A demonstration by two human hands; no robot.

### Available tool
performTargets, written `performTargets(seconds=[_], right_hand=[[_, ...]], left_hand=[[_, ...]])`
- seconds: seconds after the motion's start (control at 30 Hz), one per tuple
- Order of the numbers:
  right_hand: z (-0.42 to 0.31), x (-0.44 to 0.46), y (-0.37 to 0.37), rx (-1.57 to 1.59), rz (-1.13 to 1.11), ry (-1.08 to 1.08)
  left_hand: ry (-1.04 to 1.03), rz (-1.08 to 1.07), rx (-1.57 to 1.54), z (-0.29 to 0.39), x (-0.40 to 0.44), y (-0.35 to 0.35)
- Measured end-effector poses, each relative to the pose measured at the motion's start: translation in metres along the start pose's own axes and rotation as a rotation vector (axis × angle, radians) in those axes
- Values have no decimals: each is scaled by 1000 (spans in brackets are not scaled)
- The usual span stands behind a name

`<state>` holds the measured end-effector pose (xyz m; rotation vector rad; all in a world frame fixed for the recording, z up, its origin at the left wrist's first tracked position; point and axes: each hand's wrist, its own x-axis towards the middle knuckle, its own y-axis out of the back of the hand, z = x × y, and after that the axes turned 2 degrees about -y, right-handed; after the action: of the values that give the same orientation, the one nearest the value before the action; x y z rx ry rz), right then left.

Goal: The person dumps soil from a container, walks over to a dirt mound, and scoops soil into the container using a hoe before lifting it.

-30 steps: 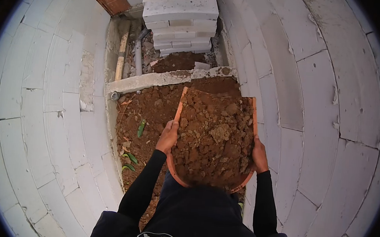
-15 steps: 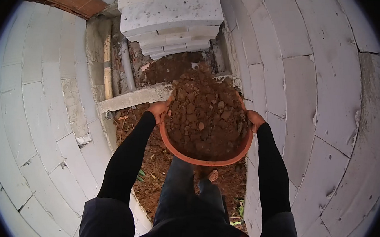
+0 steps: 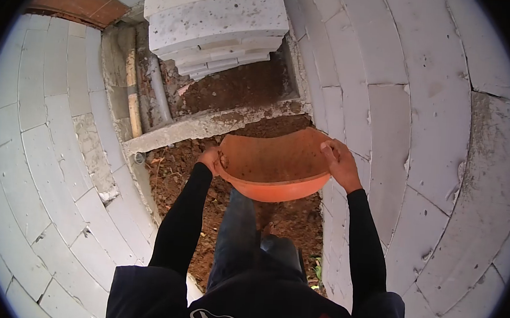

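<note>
An orange tub (image 3: pixel 276 187) is held out in front of my body, tilted, with only a thin film of soil on its inside. My left hand (image 3: pixel 210 159) is closed on its left rim. On the right rim my right hand (image 3: pixel 342 165) grips it, thumb over the edge. Brown soil (image 3: pixel 236 90) lies beyond the low concrete beam (image 3: pixel 210 126), in front of the stacked blocks. More loose soil (image 3: pixel 174 174) covers the ground below the tub and around my legs.
White block walls rise close on the left (image 3: pixel 59 163) and right (image 3: pixel 386 144). Stacked white blocks (image 3: pixel 217 23) stand ahead. A grey pipe (image 3: pixel 160 90) and a bamboo-like pole (image 3: pixel 133 91) lie beyond the beam at left.
The heaped soil has left the tub, which moved forward and tipped; more soil now lies beyond the beam. My right hand has shifted its hold on the rim.
</note>
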<state>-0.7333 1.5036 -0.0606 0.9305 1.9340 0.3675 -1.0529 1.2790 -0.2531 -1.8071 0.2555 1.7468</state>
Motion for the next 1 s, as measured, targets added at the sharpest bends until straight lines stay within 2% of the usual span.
performTargets(seconds=[0.07,0.1,0.17,0.23,0.33,0.4,0.43,0.47,0.57,0.63,0.67,0.77,0.83,0.9,0.97,1.0], right_hand=[[-13,-63,-11,-484,93,277],[-23,-86,-8,-518,62,387],[-16,-119,-4,-494,-18,461],[22,-144,-8,-361,-98,380],[71,-192,-4,-368,-194,39],[103,-226,-5,-324,71,113],[123,-241,-11,-333,184,86],[144,-256,-17,-335,296,56],[207,-311,-29,-232,292,-362],[241,-369,-51,-196,404,-484],[260,-401,-62,-179,457,-547],[323,-500,-111,-172,374,-938],[341,-554,-158,-87,411,-1099],[344,-591,-208,-2,457,-1235],[349,-619,-250,83,515,-1342],[335,-646,-275,220,475,-1470]], left_hand=[[-6,8,-52,-19,-4,-3],[-10,12,-74,-27,-5,-5],[55,15,-86,-45,-7,-7],[119,89,-62,-62,-5,-17],[-5,-22,237,-89,-14,-50],[-63,100,446,-86,-50,-97],[-95,162,550,-81,-66,-116],[-128,149,659,-80,-58,-108],[-219,228,1008,-83,-55,-81],[-190,329,1169,-89,-61,-54],[-315,329,1364,-99,-42,-12],[-277,394,1760,-128,-18,77],[-141,232,2332,-134,13,136],[-42,-88,2870,-134,46,179],[-53,16,2602,-167,24,128],[-61,73,2383,-190,27,92]])
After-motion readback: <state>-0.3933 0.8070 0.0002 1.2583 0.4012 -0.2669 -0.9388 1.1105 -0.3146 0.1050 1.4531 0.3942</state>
